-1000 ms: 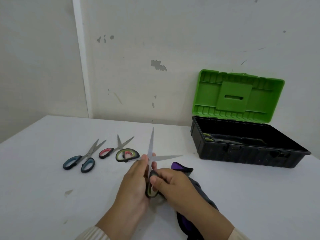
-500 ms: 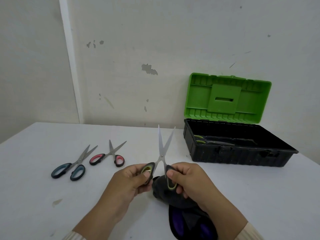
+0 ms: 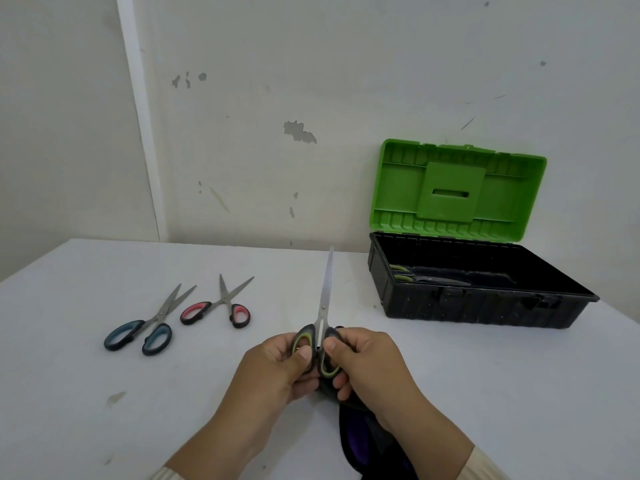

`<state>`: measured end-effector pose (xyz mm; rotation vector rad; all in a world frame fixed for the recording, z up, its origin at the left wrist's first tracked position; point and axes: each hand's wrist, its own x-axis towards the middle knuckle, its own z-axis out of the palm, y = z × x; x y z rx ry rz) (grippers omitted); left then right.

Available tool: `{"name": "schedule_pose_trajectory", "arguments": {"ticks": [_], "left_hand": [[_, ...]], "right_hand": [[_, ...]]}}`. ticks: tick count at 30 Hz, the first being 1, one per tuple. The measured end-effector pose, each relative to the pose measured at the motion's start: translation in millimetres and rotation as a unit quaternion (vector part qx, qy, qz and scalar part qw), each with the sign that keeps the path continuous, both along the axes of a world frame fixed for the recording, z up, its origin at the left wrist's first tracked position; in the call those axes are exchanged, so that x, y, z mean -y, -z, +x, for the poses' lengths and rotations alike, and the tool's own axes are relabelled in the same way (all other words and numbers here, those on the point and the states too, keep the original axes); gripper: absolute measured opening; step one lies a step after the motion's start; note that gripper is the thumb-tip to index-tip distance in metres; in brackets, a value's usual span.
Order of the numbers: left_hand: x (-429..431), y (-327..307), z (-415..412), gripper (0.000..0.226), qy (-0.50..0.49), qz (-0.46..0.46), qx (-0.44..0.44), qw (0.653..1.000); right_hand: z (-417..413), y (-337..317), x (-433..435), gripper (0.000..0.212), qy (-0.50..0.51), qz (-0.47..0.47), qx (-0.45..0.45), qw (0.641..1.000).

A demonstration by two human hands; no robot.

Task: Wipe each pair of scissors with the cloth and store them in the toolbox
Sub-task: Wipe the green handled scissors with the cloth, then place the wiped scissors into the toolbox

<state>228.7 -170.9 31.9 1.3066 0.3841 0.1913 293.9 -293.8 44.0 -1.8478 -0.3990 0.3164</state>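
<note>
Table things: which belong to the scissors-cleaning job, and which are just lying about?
Job: green-handled scissors in left hand and right hand, dark cloth, blue-handled scissors, red-handled scissors, open toolbox with a pair inside.
Lying about: only a stain on the table, chipped wall paint.

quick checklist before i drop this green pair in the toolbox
1. Blades of the green-handled scissors shut together: ok.
2. Grip on the handles: ok, the left hand and the right hand each hold one loop.
3. Toolbox open: ok, the lid stands up against the wall.
4. Room inside: ok, the stored pair lies at the left end, with bare floor to its right.
5. Blades wiped clean: cannot tell; the cloth is under the right hand.
6. Way to the box free: ok, the blue scissors and the red scissors lie on the opposite side.
</note>
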Motion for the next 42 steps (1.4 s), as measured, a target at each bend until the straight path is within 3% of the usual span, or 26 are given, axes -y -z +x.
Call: {"name": "schedule_pose_trajectory", "arguments": {"ticks": [2, 4, 7, 13, 19, 21, 25, 29, 31, 35, 37, 42], "left_hand": [[1, 0, 0, 0.015, -0.006, 0.000, -0.002, 1.000], [3, 0, 1, 0.014, -0.011, 0.007, -0.001, 1.000], [8, -1, -1, 0.013, -0.010, 0.086, 0.015, 0.996], [44, -17, -6, 0.020, 0.015, 0.270, 0.073, 0.960], [105, -11, 30, 0.046, 0.129, 0.315, 0.037, 0.940], [129, -4, 48, 0.052, 0.178, 0.372, -0.001, 0.911], [167, 12, 80, 0.057, 0.259, 0.515, -0.063, 0.815], [182, 21, 108, 0.054, 0.269, 0.633, -0.041, 0.725], [183, 20, 123, 0.051, 0.237, 0.647, -0.016, 0.724], [181, 29, 144, 0.051, 0.203, 0.660, 0.001, 0.724], [180, 37, 151, 0.052, 0.184, 0.668, 0.004, 0.722], [179, 46, 158, 0.052, 0.160, 0.667, 0.008, 0.728]], "right_hand": [[1, -1, 2, 0.024, -0.004, -0.023, 0.021, 0.999], [6, -3, 4, 0.025, 0.006, -0.094, 0.126, 0.988], [9, -16, 4, 0.023, 0.053, -0.118, 0.215, 0.968], [12, -36, 25, 0.027, 0.127, -0.039, 0.216, 0.967], [34, -35, 96, 0.023, 0.149, -0.141, 0.209, 0.956], [43, -26, 119, 0.020, 0.144, -0.214, 0.214, 0.942], [57, -22, 159, 0.016, 0.145, -0.291, 0.213, 0.921], [82, -50, 184, 0.027, 0.129, -0.358, 0.302, 0.874], [103, -75, 190, 0.017, 0.128, -0.374, 0.361, 0.844], [162, -114, 192, 0.020, 0.078, -0.461, 0.429, 0.773], [198, -112, 193, 0.021, 0.041, -0.516, 0.426, 0.742], [274, -73, 193, 0.017, -0.011, -0.601, 0.350, 0.719]]}}
